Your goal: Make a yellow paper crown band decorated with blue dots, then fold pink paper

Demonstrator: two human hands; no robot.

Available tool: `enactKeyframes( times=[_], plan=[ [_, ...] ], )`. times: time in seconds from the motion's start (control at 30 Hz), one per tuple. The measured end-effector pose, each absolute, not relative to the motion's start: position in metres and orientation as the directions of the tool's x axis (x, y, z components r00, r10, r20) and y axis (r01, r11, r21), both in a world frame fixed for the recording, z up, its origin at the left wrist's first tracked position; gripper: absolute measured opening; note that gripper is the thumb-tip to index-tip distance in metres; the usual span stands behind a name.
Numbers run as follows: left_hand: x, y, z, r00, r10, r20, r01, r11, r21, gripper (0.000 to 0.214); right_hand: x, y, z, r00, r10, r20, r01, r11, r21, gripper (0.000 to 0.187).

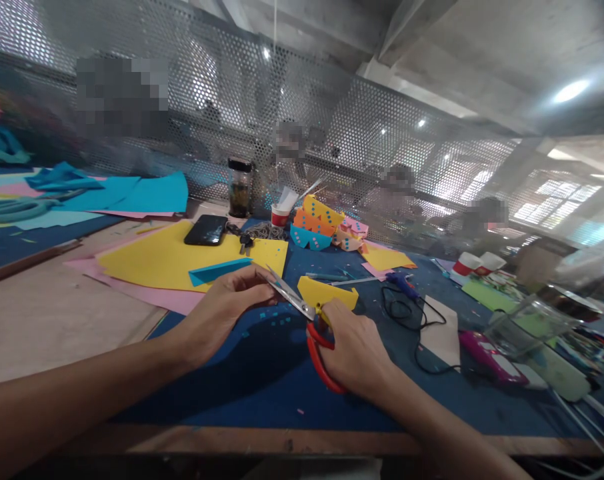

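Observation:
My right hand (357,343) is closed around the red handles of a pair of scissors (302,307). The blades point up and left, toward the fingertips of my left hand (242,287). In that hand I pinch a folded strip of blue paper (217,270), which sticks out to the left. Its end at the scissors is hidden by my fingers. Small blue paper bits (269,322) lie on the dark blue mat below. Just behind my right hand rests a folded yellow paper piece (327,292).
Yellow sheets (147,257) carry a phone (205,230) and keys. Behind stand a lidded jar (240,187), a paper cup (281,215) and folded paper shapes (315,220). At right lie a corded blue glue gun (402,283), a magenta object (492,357) and a clear container (527,320).

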State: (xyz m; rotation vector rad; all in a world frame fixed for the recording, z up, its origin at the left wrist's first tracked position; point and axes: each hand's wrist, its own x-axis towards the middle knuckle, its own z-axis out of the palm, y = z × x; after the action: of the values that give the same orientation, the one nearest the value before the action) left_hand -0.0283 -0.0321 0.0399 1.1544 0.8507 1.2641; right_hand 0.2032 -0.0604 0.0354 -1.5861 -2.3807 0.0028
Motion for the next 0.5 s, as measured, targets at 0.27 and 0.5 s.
enactKeyframes(
  times=[0.27,0.5],
  plan=[
    [-0.0276,-0.032,0.0396,0.15,0.982,0.115,-0.265,-0.072,0.962,0.011,0.2035,-0.0608,0.036,-0.35,0.91,0.221,0.905,0.39,-0.172,0.01],
    [-0.0278,-0.032,0.0394,0.157,0.98,0.122,-0.27,-0.076,0.96,0.011,0.2034,-0.061,0.0352,-0.355,0.904,0.236,0.899,0.4,-0.177,0.01]
  ],
)
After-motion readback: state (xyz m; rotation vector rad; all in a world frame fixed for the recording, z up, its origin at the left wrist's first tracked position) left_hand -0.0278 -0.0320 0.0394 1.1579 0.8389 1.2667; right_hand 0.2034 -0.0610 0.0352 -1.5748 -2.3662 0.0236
